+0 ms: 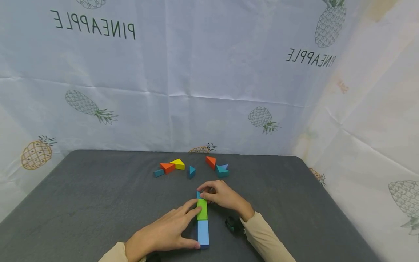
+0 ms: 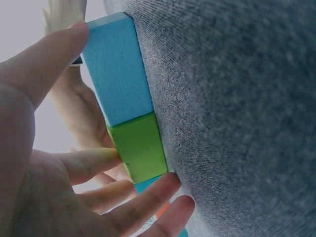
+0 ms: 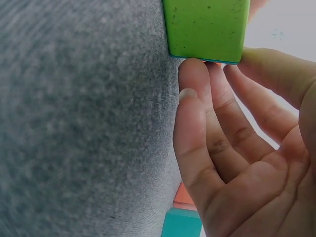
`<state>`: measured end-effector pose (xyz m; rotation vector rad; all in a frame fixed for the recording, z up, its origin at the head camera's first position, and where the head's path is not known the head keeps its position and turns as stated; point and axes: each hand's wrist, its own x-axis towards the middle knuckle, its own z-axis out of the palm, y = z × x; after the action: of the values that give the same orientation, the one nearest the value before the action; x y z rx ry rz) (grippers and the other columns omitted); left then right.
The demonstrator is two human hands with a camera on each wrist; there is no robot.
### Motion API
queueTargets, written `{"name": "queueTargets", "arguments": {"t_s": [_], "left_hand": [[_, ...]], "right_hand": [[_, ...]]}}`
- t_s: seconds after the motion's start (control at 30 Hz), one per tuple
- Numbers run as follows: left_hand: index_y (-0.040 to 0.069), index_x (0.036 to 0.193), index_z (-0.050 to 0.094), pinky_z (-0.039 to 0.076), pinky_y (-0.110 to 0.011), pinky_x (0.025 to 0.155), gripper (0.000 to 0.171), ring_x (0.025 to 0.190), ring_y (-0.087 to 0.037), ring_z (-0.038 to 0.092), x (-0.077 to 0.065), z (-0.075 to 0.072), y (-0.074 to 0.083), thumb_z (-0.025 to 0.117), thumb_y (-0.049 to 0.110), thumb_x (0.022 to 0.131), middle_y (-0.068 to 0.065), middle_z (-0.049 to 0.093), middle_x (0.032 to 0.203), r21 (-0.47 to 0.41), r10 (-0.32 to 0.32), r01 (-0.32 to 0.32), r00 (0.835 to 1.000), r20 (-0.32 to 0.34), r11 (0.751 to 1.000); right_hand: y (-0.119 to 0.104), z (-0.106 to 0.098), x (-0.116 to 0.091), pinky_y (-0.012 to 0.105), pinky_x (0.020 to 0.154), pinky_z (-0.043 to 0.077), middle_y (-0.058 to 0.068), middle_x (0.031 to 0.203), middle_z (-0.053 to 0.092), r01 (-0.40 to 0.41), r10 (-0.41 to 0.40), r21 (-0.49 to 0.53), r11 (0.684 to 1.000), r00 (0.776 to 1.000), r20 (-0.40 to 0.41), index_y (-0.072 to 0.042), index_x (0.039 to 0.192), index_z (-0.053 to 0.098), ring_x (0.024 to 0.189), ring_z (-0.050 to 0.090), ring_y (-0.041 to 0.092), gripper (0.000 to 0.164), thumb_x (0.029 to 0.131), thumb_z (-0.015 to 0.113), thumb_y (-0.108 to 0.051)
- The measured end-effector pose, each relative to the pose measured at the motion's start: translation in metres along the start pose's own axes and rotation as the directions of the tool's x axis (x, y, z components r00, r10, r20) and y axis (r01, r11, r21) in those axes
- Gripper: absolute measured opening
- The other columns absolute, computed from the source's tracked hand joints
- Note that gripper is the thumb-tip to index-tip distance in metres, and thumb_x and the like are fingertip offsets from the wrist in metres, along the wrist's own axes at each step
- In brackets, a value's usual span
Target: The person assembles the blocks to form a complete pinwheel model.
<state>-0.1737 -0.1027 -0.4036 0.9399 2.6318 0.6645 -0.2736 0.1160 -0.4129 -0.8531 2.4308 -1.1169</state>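
Observation:
A light blue rectangular block [image 1: 203,233], a green block [image 1: 202,209] and a smaller-looking blue block [image 1: 198,195] lie end to end in a straight row on the table. My left hand [image 1: 170,227] spans the row's left side, its thumb at the light blue block's near end and its extended fingers against the green block [image 2: 140,148]. At the far end, my right hand [image 1: 222,195] pinches the far blue block, which is partly covered by its fingers. In the right wrist view, the green block [image 3: 206,29] hides most of that blue block.
Farther back on the dark table [image 1: 108,196] lie loose blocks: a red-orange triangle [image 1: 167,167], a yellow triangle [image 1: 178,164], a small blue block [image 1: 158,173], a blue triangle [image 1: 191,172], another red-orange triangle [image 1: 211,162] and a teal piece [image 1: 222,171]. A pineapple-print cloth [image 1: 209,72] hangs behind.

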Motion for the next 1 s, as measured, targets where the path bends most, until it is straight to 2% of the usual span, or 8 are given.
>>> {"name": "queueTargets", "arguments": {"t_s": [0.23, 0.5, 0.73, 1.0], "left_hand": [[0.014, 0.154, 0.034, 0.039, -0.064, 0.105, 0.096, 0.142, -0.043, 0.039, 0.0, 0.0, -0.001, 0.063, 0.071, 0.083, -0.011, 0.019, 0.166, -0.047, -0.023, 0.024, 1.0, 0.02, 0.999], [0.014, 0.153, 0.036, 0.041, -0.059, 0.105, 0.095, 0.142, -0.036, 0.04, 0.0, -0.001, -0.002, 0.062, 0.072, 0.082, -0.009, 0.022, 0.165, -0.024, -0.019, 0.019, 1.0, 0.01, 1.0], [0.014, 0.152, 0.038, 0.041, -0.059, 0.106, 0.095, 0.142, -0.035, 0.041, 0.001, -0.002, -0.002, 0.062, 0.073, 0.082, -0.009, 0.024, 0.164, -0.006, -0.021, 0.021, 1.0, 0.009, 1.0], [0.016, 0.152, 0.038, 0.041, -0.059, 0.106, 0.095, 0.142, -0.034, 0.041, 0.002, -0.001, -0.003, 0.062, 0.074, 0.081, -0.008, 0.024, 0.164, -0.007, -0.024, 0.024, 1.0, 0.008, 1.0]], "right_hand": [[-0.002, 0.0, 0.0, 0.023, 0.069, 0.054, 0.005, 0.098, 0.069, -0.016, 0.016, 0.009, 1.0, 1.0, -0.003, -0.006, 0.121, 0.068, 0.077, 0.064, 0.011, 0.026, 0.1, 0.06, -0.019], [-0.002, 0.0, 0.0, 0.023, 0.069, 0.053, 0.006, 0.098, 0.069, -0.005, 0.005, -0.011, 1.0, 1.0, -0.009, -0.006, 0.12, 0.068, 0.078, 0.064, 0.014, 0.025, 0.099, 0.061, -0.019], [0.0, -0.007, -0.003, 0.026, 0.076, 0.053, 0.004, 0.103, 0.07, 0.029, -0.041, -0.09, 0.996, 0.991, -0.13, -0.007, 0.119, 0.069, 0.086, 0.064, 0.012, 0.025, 0.098, 0.064, -0.021], [0.008, -0.014, -0.004, 0.025, 0.077, 0.054, 0.006, 0.108, 0.071, 0.042, -0.065, -0.1, 0.994, 0.971, -0.231, -0.006, 0.118, 0.069, 0.088, 0.067, 0.014, 0.026, 0.096, 0.066, -0.02]]}}
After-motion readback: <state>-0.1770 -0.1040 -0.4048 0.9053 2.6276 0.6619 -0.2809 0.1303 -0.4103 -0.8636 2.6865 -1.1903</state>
